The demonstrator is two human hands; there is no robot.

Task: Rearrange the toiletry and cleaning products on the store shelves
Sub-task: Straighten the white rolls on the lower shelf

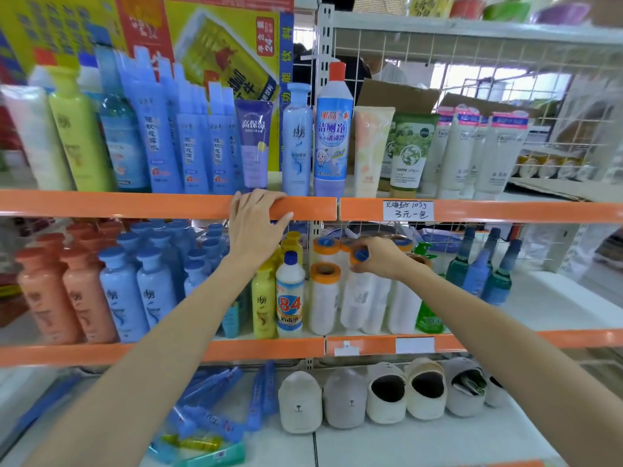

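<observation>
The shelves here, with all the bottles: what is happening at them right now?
A person is sorting products in a shop. The left hand rests on the orange edge of the upper shelf, fingers curled over it. The right hand grips the blue cap of a white bottle in the middle shelf, among similar white bottles with orange collars. Beside them stands a bleach bottle marked 84. Nothing is lifted clear yet.

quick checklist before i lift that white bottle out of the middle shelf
1. Right hand grips the white bottle by its orange collar: ok.
2. Left hand steadies on the orange shelf edge: ok.
3. Neighbouring 84 bottle upright, apart from the gripped one: ok.
4. Headroom under the upper shelf: cannot tell.
5. Green pump bottle behind the right wrist, at risk of a knock: not ok.
</observation>
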